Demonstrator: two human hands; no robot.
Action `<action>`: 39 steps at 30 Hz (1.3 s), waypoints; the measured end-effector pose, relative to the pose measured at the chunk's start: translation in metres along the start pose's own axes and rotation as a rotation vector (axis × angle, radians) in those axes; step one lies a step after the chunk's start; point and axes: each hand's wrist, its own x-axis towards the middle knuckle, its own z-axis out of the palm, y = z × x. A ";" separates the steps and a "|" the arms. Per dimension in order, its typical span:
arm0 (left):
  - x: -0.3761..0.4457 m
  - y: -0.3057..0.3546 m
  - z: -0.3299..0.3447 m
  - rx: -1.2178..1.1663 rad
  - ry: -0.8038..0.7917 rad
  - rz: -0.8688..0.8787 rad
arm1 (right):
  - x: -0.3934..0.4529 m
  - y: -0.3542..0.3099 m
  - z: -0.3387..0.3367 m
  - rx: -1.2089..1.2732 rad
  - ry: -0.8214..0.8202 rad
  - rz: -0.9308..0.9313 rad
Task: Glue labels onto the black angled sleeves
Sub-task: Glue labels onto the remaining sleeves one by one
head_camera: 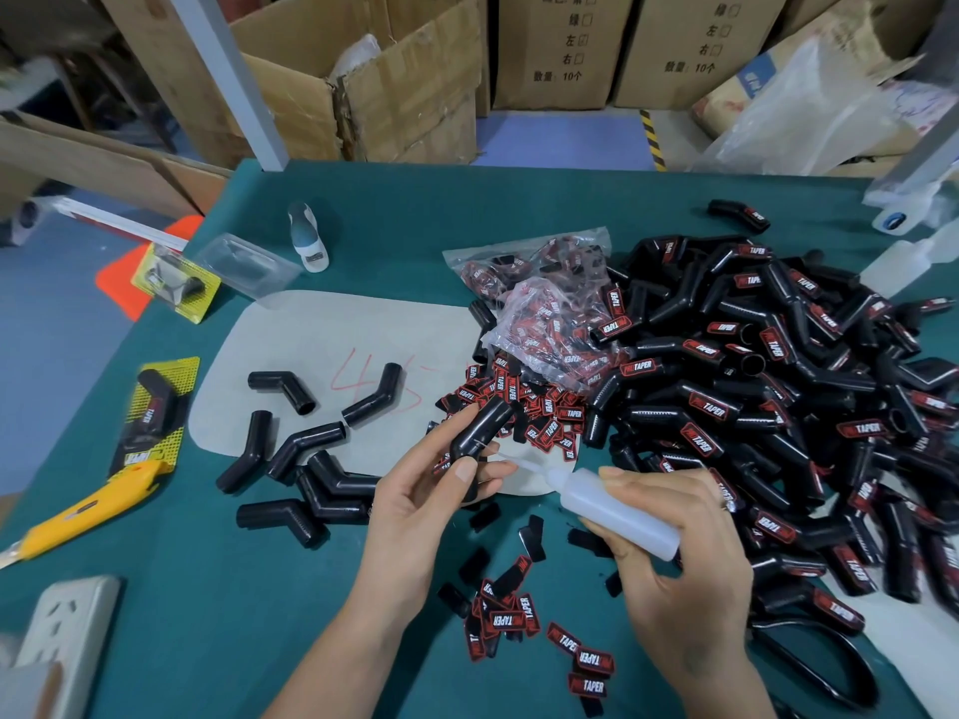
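Observation:
My left hand (421, 493) grips a black angled sleeve (480, 427) above the green table (181, 589). My right hand (669, 552) holds a translucent glue bottle (612, 503), its thin nozzle pointing left and touching the sleeve's side. Several unlabelled black sleeves (306, 459) lie to the left. Loose red-and-black labels (524, 614) are scattered in front of my hands, and more labels (534, 412) lie behind the held sleeve. A big heap of labelled sleeves (768, 407) fills the right side.
Clear bags of labels (545, 303) lie mid-table on a grey sheet (322, 345). A yellow utility knife (88, 511), packaged sleeves (155, 412), a white bottle (307, 236) and a power strip (67, 625) sit left. Cardboard boxes (394, 80) stand behind the table.

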 end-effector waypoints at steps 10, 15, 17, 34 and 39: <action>0.000 -0.002 -0.001 -0.058 -0.001 -0.028 | 0.000 -0.001 -0.002 -0.003 0.004 0.014; 0.000 -0.002 -0.002 -0.070 -0.012 -0.030 | 0.001 0.000 -0.001 -0.007 0.001 0.002; 0.000 -0.001 -0.002 -0.080 -0.009 -0.033 | 0.001 0.000 -0.001 -0.012 0.008 -0.003; 0.000 0.001 -0.001 -0.088 -0.011 -0.069 | 0.000 0.001 -0.002 0.002 -0.002 0.008; -0.001 0.003 0.000 -0.109 -0.009 -0.075 | 0.001 0.001 -0.001 0.002 0.006 0.009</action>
